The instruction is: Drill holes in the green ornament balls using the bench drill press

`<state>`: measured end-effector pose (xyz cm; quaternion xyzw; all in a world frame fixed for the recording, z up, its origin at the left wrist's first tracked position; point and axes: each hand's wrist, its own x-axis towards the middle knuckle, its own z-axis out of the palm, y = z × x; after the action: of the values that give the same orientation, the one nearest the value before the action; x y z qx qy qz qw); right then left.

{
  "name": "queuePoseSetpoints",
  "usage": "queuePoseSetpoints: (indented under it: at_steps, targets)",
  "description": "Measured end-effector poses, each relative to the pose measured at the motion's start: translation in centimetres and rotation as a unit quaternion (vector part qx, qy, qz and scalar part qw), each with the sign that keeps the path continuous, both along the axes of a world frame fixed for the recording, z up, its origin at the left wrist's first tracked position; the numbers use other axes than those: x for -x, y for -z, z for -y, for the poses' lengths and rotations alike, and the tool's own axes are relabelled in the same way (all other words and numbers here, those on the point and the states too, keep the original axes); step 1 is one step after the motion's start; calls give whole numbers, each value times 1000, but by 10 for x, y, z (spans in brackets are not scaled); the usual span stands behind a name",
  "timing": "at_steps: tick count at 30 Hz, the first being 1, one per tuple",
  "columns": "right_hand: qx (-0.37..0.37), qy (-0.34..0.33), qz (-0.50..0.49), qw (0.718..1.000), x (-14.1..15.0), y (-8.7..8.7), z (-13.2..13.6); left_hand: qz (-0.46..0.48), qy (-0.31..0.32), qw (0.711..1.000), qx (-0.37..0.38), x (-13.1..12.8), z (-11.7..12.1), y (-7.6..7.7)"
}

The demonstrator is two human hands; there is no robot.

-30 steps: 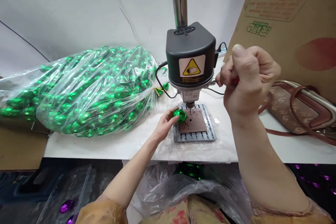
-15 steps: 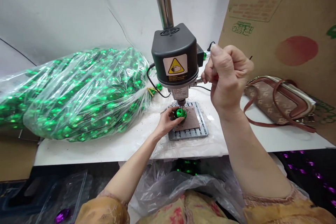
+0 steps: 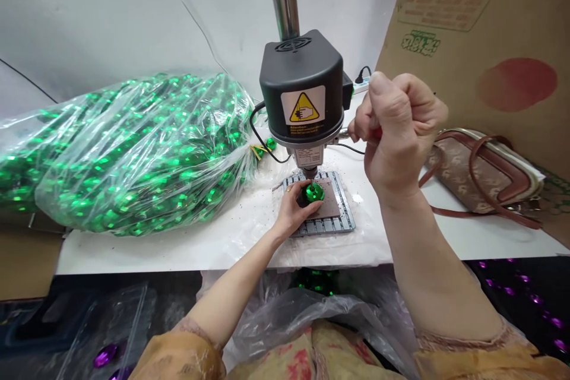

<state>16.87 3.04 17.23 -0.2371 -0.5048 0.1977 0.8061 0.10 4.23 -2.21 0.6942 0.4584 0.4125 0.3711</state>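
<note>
A shiny green faceted ball point(image 3: 314, 192) rests on a brown board point(image 3: 332, 203) over the slotted metal base point(image 3: 329, 225) of a small drill press point(image 3: 303, 92). My left hand point(image 3: 294, 209) grips the ball from its left side, thumb in front and fingers behind. Right above the ball is the drill chuck point(image 3: 310, 173); whether the bit touches it I cannot tell. My right hand point(image 3: 398, 127) is closed around the feed lever at the press's right side. Only a bit of red grip and the metal lever rod point(image 3: 344, 133) show there.
A clear plastic bag point(image 3: 146, 154) packed with green balls fills the table's left side. To the right lie a brown handbag point(image 3: 485, 172) and a large cardboard box point(image 3: 481, 29). Below the table edge are plastic sheeting point(image 3: 320, 314) and purple balls point(image 3: 105, 356).
My left hand has brought the green ball rightward, from the board's left edge to beneath the chuck. My right hand stays closed on the lever. The camera view has shifted slightly.
</note>
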Motion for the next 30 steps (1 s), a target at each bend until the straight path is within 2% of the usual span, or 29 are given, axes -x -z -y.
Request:
queuePoseSetpoints:
  at_steps: [3, 8, 13, 20, 26, 30]
  targets:
    - [-23, 12, -8, 1000, 2, 3, 3, 9, 2, 1000, -3, 1, -1, 3]
    - [-62, 51, -1, 997, 6, 18, 6, 5, 8, 1000, -10, 2, -1, 4]
    - [-112, 36, 7, 993, 7, 28, 8, -3, 12, 1000, -14, 1, 0, 3]
    - [-130, 46, 13, 990, 6, 36, 8, -5, 13, 1000, -21, 0, 2, -1]
    - [-112, 60, 13, 992, 4, 47, 8, -7, 11, 1000, -20, 0, 3, -2]
    - [-144, 65, 27, 987, 2, 54, 5, -3, 12, 1000, -13, 0, 2, -1]
